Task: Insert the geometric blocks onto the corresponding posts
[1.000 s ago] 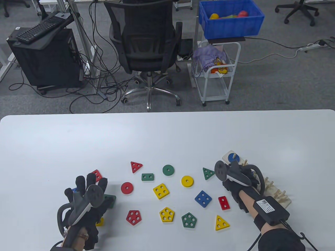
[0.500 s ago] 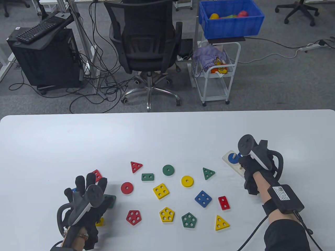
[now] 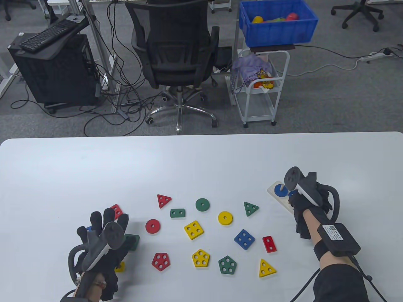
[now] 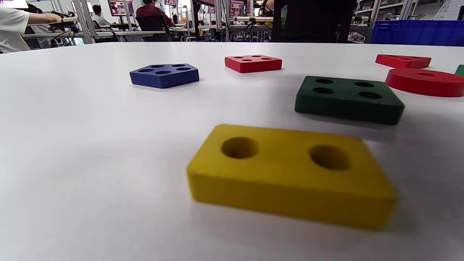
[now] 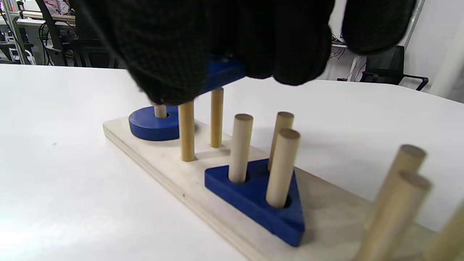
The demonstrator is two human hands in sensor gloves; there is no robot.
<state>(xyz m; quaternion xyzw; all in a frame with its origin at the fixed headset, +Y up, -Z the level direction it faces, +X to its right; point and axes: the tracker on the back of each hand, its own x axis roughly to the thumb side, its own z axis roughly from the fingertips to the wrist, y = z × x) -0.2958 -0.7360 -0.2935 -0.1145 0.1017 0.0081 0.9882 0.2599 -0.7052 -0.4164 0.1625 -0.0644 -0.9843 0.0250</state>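
Fingers (image 5: pixel 188 54) of the right hand (image 3: pixel 307 196) curl around a blue block (image 5: pixel 223 70), holding it at the tops of the two pegs (image 5: pixel 187 132) just behind the blue triangle (image 5: pixel 259 197) on the wooden peg board (image 5: pixel 174 174). The block sits high on those pegs, well above the board's surface (its full shape is hidden by the glove). On the board, the triangle lies flat over its three pegs, and beyond the two-peg pair a blue disc (image 5: pixel 152 123) rests on the single peg at the board's far end. Toward the board's near end more bare pegs (image 5: pixel 393 203) stand blurred.

Away from the board, across the white table (image 3: pixel 201 163), loose blocks lie scattered: the green triangle (image 3: pixel 250 208) nearest the board, then a red rectangle (image 3: pixel 269 244), blue square (image 3: pixel 244 239), yellow disc (image 3: pixel 225 218) and others farther off.

The left hand (image 3: pixel 104 239) rests at the far side of that scatter from the board, fingers spread flat and relaxed, gripping nothing. Beneath its wrist camera lie a yellow rectangle (image 4: pixel 290 174), a green square (image 4: pixel 348 98), a blue pentagon (image 4: pixel 165 75) and a red square (image 4: pixel 253 63).
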